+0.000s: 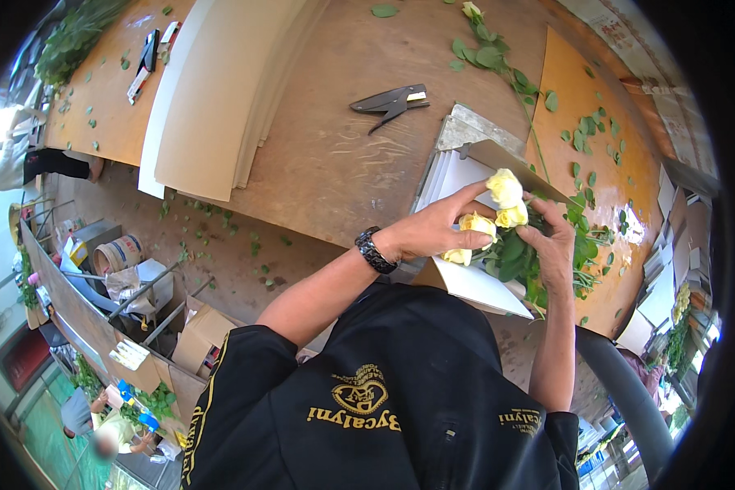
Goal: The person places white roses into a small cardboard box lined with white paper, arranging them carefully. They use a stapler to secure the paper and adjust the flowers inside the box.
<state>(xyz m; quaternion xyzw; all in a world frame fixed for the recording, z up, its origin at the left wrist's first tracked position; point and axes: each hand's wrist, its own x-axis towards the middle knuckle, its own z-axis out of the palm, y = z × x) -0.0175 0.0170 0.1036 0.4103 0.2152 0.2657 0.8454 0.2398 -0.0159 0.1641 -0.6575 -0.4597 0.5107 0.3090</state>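
Note:
Several pale yellow roses (507,191) with leafy green stems lie together in a bunch before me. My left hand (432,231), wearing a dark wristwatch (376,250), holds the blooms from the left, its thumb across a lower rose. On the other side, my right hand (551,242) grips the bunch just below the heads, among the leaves (509,252). Under the bunch is an open sheet of white-faced cardboard (481,288), resting over a metal-edged stand (490,128) at the table's edge. White sheets (450,180) lie beneath the raised brown flap (520,168).
A black plier stapler (392,104) lies on the wooden table (324,153). Large curved cardboard sheets (220,92) stand left of it. One long-stemmed rose (490,55) and loose leaves (582,135) lie at the upper right. Another stapler (149,52) is far left. Other people (76,410) are lower left.

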